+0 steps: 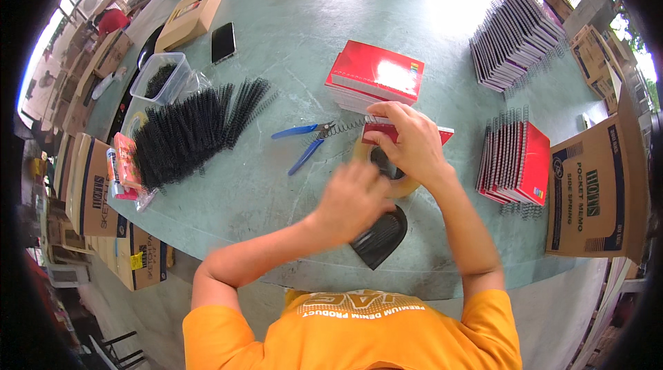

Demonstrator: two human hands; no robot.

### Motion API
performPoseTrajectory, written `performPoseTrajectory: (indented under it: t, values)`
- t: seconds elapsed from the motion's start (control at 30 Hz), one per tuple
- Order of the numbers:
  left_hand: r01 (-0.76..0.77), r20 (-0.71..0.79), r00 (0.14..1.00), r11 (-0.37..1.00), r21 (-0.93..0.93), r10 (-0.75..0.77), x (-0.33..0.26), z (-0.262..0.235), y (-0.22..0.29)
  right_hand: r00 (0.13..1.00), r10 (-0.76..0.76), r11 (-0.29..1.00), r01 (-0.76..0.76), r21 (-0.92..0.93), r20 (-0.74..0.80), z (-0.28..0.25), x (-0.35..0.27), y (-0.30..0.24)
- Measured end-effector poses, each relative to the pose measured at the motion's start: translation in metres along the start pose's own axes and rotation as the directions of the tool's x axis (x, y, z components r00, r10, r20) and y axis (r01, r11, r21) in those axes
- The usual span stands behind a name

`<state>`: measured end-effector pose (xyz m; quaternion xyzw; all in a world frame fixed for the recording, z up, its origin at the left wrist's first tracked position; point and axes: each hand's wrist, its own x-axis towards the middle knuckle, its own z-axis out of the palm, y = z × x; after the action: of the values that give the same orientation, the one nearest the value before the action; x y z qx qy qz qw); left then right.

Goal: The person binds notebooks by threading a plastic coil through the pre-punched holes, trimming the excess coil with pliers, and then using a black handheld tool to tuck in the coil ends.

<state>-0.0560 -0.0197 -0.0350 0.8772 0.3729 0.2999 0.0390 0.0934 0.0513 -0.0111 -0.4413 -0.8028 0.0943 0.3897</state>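
My right hand (pixel 409 140) presses down on a small red-covered notebook (pixel 442 134) lying on a roll of clear tape (pixel 404 189). A black wire spiral (pixel 340 128) sticks out of the notebook's left edge. My left hand (pixel 352 198) is blurred with motion just left of the tape roll, fingers curled, and I cannot make out anything in it. Blue-handled pliers (pixel 300 142) lie on the table to the left of the spiral. A stack of red notebooks (pixel 374 73) sits just beyond my right hand.
A pile of black spirals (pixel 190 128) lies at left beside a clear tub (pixel 160 78). Bound notebooks stand in rows at right (pixel 514 163) and far right (pixel 514 38). A black fan-shaped object (pixel 380 239) lies near the table edge. A phone (pixel 223 42) and cardboard boxes (pixel 594 190) surround the area.
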Motion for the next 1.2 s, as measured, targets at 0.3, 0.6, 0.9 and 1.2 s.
performPoseTrajectory:
  t: [0.3,0.6,0.9,1.2]
  values:
    - [0.165,0.015,0.986,0.950,-0.265,-0.167,0.031,-0.017,-0.080,0.995,-0.095,0.989,0.096,-0.112,0.017,0.003,-0.007,0.007]
    - [0.349,0.225,0.930,0.890,-0.292,-0.291,0.041,-0.039,-0.083,0.993,-0.104,0.976,0.114,-0.185,0.061,0.006,-0.006,0.012]
    - [-0.044,-0.303,0.953,0.994,-0.103,0.010,0.048,-0.028,-0.069,0.996,-0.023,0.990,0.035,-0.137,0.086,0.004,-0.004,0.006]
    - [0.090,0.422,0.906,0.982,-0.168,-0.011,-0.038,0.018,0.011,0.998,-0.053,0.998,0.052,-0.021,-0.027,0.006,-0.005,0.006]
